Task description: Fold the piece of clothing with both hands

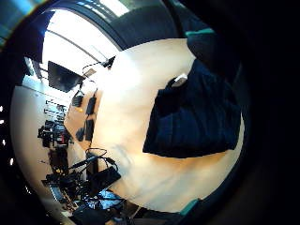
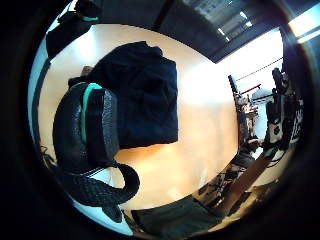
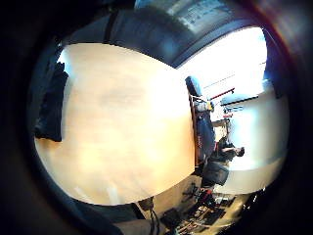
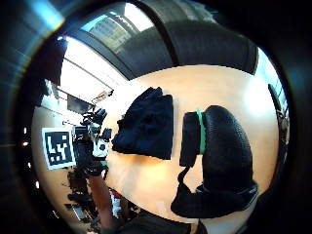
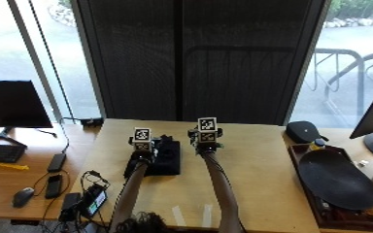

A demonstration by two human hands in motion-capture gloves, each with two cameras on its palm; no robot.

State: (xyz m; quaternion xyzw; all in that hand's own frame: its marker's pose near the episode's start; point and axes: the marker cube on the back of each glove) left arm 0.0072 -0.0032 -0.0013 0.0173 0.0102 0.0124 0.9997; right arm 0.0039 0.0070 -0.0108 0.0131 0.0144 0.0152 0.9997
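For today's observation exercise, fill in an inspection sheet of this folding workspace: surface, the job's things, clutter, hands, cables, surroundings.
Surface: light wooden table, bare over most of its top.
Job's things: dark garment lies as a compact folded bundle on the table, in front of the left hand.
Clutter: black devices at the table's near left corner.
Hands: left hand over the garment's edge; right hand beside the garment, over bare table; neither grip can be made out.
Cables: black cables by the devices at the left edge.
Surroundings: dark window blind behind; monitor, keyboard and mouse on the left desk; dark oval tray on the right.
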